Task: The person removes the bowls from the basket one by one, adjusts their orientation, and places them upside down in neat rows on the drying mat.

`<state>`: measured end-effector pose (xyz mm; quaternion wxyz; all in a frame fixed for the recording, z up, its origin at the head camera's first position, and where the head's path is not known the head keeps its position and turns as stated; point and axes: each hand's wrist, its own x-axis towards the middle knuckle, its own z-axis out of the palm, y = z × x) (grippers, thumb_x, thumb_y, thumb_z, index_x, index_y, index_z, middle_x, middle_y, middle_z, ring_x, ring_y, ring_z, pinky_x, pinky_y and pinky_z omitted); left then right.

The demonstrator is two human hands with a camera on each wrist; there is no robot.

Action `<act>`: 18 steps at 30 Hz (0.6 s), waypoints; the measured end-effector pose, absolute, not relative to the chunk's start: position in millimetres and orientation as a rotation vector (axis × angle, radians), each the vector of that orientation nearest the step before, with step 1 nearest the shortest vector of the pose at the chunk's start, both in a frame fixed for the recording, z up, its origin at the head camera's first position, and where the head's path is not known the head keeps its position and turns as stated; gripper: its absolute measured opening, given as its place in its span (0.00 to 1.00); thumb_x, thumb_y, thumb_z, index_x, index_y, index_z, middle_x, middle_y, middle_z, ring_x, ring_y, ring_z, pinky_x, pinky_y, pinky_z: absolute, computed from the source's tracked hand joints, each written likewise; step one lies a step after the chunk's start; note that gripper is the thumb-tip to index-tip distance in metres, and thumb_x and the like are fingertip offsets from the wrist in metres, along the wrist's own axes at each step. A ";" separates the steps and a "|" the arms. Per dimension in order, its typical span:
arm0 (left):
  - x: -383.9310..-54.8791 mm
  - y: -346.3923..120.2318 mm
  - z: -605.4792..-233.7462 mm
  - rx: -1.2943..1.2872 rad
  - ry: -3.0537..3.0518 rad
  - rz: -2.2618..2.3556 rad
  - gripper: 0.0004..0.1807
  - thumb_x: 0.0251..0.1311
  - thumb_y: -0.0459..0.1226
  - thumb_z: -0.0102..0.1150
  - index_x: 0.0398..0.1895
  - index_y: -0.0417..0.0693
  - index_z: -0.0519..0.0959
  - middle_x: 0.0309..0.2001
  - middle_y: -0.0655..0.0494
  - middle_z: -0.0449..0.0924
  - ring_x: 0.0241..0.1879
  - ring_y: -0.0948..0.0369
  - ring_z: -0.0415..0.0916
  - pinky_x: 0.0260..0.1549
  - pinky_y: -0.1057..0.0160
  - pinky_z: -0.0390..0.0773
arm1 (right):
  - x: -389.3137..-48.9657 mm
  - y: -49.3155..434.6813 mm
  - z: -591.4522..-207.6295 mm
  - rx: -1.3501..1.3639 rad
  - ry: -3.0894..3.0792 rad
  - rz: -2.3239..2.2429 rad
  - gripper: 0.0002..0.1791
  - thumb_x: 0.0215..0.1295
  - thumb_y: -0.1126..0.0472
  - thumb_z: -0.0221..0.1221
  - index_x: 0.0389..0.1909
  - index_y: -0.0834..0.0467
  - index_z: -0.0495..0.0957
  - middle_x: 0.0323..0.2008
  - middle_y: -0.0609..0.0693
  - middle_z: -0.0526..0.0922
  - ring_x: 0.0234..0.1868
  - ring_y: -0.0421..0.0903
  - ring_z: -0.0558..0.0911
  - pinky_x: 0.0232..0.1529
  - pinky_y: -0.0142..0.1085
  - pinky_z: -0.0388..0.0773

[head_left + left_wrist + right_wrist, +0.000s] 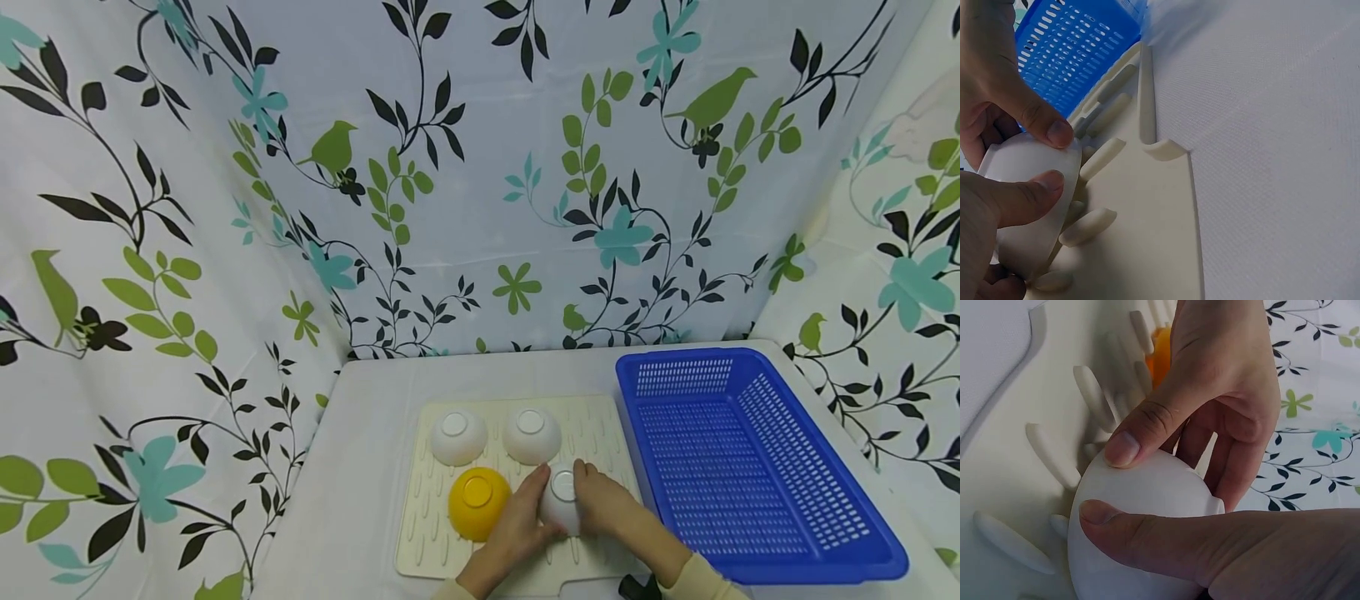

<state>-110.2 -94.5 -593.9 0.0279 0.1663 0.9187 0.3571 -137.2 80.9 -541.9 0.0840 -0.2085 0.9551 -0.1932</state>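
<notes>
Both hands grip a white bowl (561, 505) that sits upside down on the cream drying mat (431, 560). My left hand (520, 518) holds it from the left and my right hand (604, 502) from the right. In the right wrist view both thumbs press on the side of the white bowl (1147, 487), whose rim faces the mat's raised ridges. Just left of the hands rests an upturned yellow bowl (477, 505). Behind stand two more upturned white bowls, one at the left (458, 437) and one at the right (532, 435).
A blue plastic basket (750, 475) with slotted walls stands right of the mat, its near left side close to my right forearm. The white table (352, 467) shows left of the mat. Patterned curtains (480, 208) enclose the back and both sides.
</notes>
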 end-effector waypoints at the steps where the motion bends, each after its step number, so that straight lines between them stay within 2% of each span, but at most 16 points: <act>1: -110.1 -94.4 -593.3 0.520 2.837 1.090 0.47 0.51 0.39 0.77 0.73 0.37 0.63 0.74 0.42 0.65 0.73 0.49 0.66 0.72 0.48 0.67 | -136.9 80.8 -541.5 -0.617 2.850 -0.580 0.50 0.26 0.71 0.79 0.57 0.79 0.66 0.41 0.70 0.78 0.39 0.62 0.83 0.45 0.55 0.85; 6: -111.2 -93.5 -590.3 0.529 2.830 1.034 0.47 0.53 0.40 0.75 0.74 0.38 0.62 0.75 0.42 0.63 0.73 0.49 0.65 0.72 0.48 0.67 | -137.7 81.6 -542.4 -0.597 2.850 -0.571 0.53 0.28 0.68 0.80 0.60 0.81 0.64 0.45 0.73 0.77 0.41 0.65 0.83 0.46 0.56 0.85; 10: -111.4 -92.7 -588.2 0.528 2.825 0.990 0.47 0.55 0.40 0.74 0.75 0.37 0.61 0.76 0.41 0.60 0.74 0.49 0.63 0.72 0.48 0.67 | -139.1 82.2 -543.8 -0.564 2.826 -0.552 0.58 0.30 0.65 0.80 0.65 0.82 0.60 0.53 0.78 0.75 0.46 0.68 0.83 0.52 0.57 0.84; 13: -108.5 -92.8 -586.2 0.517 2.827 0.955 0.47 0.56 0.40 0.73 0.75 0.37 0.60 0.77 0.41 0.57 0.75 0.48 0.62 0.72 0.49 0.67 | -137.5 83.3 -542.3 -0.523 2.805 -0.575 0.60 0.30 0.66 0.80 0.67 0.81 0.59 0.57 0.79 0.72 0.52 0.70 0.81 0.56 0.60 0.81; 15: -106.0 -93.5 -583.4 0.509 2.830 0.950 0.47 0.56 0.40 0.73 0.76 0.36 0.59 0.78 0.40 0.56 0.75 0.48 0.61 0.72 0.48 0.67 | -134.9 85.3 -539.8 -0.505 2.808 -0.605 0.60 0.30 0.67 0.80 0.67 0.80 0.60 0.60 0.79 0.71 0.57 0.72 0.78 0.60 0.62 0.78; 18: -102.1 -98.0 -573.0 0.510 2.826 0.991 0.46 0.60 0.41 0.70 0.76 0.35 0.57 0.78 0.40 0.55 0.76 0.47 0.60 0.73 0.48 0.66 | -129.4 90.7 -533.7 -0.528 2.853 -0.644 0.53 0.38 0.65 0.79 0.67 0.78 0.63 0.63 0.77 0.70 0.64 0.72 0.73 0.65 0.62 0.74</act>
